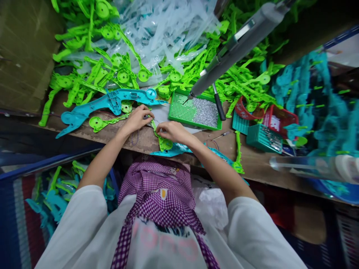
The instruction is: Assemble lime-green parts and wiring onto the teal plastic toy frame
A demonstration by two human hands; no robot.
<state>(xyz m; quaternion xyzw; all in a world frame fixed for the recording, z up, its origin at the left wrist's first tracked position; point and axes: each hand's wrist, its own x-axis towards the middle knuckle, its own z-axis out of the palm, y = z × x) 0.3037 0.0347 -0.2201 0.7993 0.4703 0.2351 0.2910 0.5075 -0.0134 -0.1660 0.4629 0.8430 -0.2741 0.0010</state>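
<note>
Green plastic part [160,139] lies at bench edge [140,140], being fitted. Left hand [138,118] and right hand [172,131] have fingers pinched on it. Next move likely needs steady alignment.

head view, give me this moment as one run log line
left hand: on green plastic part | right hand: pinching same part | hanging screwdriver: above green screw tray | teal shell: left of hands

Single head-worn view, looking steeply down and forward from close above the wearer's chest and arms, wide-angled with bent edges, taking in the wooden bench [260,164] at mid-frame, the heap of green plastic parts [92,71] beyond, floor crates below.
</note>
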